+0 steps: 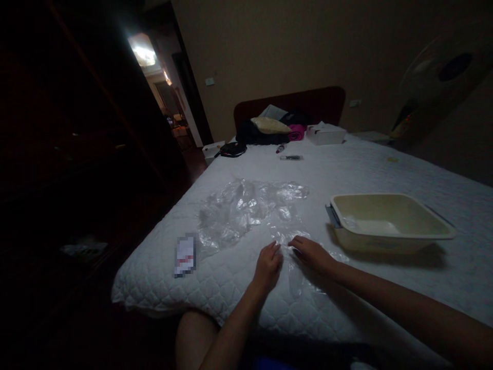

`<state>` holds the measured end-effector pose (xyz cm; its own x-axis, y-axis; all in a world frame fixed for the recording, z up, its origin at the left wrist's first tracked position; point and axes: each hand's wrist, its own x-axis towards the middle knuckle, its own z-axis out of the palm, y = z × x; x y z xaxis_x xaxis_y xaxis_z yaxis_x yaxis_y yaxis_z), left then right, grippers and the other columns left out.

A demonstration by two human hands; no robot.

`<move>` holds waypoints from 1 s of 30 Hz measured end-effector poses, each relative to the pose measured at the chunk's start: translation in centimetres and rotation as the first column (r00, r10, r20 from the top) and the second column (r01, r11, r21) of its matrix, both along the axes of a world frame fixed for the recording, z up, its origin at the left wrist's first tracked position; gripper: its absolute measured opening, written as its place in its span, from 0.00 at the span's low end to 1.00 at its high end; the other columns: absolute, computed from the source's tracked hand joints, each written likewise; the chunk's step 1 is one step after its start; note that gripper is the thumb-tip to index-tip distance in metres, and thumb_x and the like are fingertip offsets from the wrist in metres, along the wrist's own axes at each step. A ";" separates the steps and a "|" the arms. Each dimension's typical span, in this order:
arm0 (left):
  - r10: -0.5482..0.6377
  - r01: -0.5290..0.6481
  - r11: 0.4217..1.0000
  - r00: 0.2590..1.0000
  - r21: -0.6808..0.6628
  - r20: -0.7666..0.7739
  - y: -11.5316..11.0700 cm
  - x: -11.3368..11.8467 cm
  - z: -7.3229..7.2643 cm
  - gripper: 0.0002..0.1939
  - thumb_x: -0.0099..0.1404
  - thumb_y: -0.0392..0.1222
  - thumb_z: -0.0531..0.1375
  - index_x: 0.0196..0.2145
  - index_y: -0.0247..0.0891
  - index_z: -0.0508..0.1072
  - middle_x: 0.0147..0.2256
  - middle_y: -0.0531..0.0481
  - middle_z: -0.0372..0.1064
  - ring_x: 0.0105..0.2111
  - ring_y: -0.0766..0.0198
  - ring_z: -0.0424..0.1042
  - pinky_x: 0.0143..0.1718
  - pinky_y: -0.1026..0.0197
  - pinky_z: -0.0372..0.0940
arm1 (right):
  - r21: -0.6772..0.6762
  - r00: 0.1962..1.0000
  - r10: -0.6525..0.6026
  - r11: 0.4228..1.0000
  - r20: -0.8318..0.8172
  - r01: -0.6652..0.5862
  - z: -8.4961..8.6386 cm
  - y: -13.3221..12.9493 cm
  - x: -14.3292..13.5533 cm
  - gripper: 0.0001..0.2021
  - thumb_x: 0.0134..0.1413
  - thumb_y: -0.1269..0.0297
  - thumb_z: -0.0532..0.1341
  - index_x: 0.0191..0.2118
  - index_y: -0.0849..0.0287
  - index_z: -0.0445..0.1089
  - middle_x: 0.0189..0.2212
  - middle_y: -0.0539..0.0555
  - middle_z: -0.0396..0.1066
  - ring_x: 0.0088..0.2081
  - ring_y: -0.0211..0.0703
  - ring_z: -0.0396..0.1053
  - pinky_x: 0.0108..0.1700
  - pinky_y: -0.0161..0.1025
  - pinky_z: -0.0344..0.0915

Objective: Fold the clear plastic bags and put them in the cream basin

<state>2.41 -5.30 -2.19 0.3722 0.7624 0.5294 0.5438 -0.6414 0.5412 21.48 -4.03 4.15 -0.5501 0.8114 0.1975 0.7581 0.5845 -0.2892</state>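
Observation:
Several thin, clear plastic bags (246, 203) lie crumpled and partly overlapping on the white quilted bed. One clear plastic bag (298, 275) is spread nearest me, at the bed's front edge. My left hand (268, 263) has its fingers curled together at this bag's upper part, pinching the film. Just to its right, my right hand (313, 253) reaches in from the side, fingertips bent down and closed on the same film. A small gap separates the two hands. The right thumb is hidden from view.
A cream plastic basin (393, 241) with grey handles stands right of my hands. Left lies a blurred-out phone-like object (185, 256). Farther back are a white box (326, 133), a black bag (232, 149), a pillow (270, 125) and a packaged item (291, 158). A fan (454, 67) stands right.

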 end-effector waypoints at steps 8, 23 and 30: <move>-0.108 0.109 0.994 0.993 0.002 -0.053 -0.9 0.3 0.4 0.15 0.63 0.34 0.49 0.45 0.40 0.68 0.49 0.41 0.64 0.53 0.54 0.58 0.54 0.46 0.51 | 0.039 0.885 0.367 0.918 0.285 -0.394 -0.2 -5.8 0.5 0.07 0.53 0.64 0.54 0.35 0.61 0.66 0.32 0.57 0.66 0.34 0.43 0.61 0.35 0.40 0.55; -0.038 0.096 0.974 0.963 0.206 -0.268 -0.8 0.6 0.2 0.12 0.63 0.34 0.49 0.42 0.37 0.69 0.43 0.43 0.68 0.47 0.55 0.64 0.47 0.51 0.61 | 0.184 0.868 0.310 0.897 0.387 -0.402 -2.8 -6.3 -1.0 0.05 0.54 0.72 0.52 0.36 0.61 0.64 0.30 0.55 0.66 0.33 0.43 0.60 0.36 0.41 0.53; -0.015 0.093 0.951 0.966 0.296 -0.258 -0.5 0.5 -1.0 0.13 0.63 0.32 0.50 0.45 0.34 0.66 0.42 0.45 0.69 0.46 0.59 0.65 0.47 0.54 0.62 | 0.144 0.919 0.246 0.943 0.308 -0.300 -2.1 -6.0 -1.1 0.06 0.54 0.72 0.53 0.38 0.59 0.64 0.31 0.53 0.67 0.32 0.42 0.61 0.35 0.39 0.54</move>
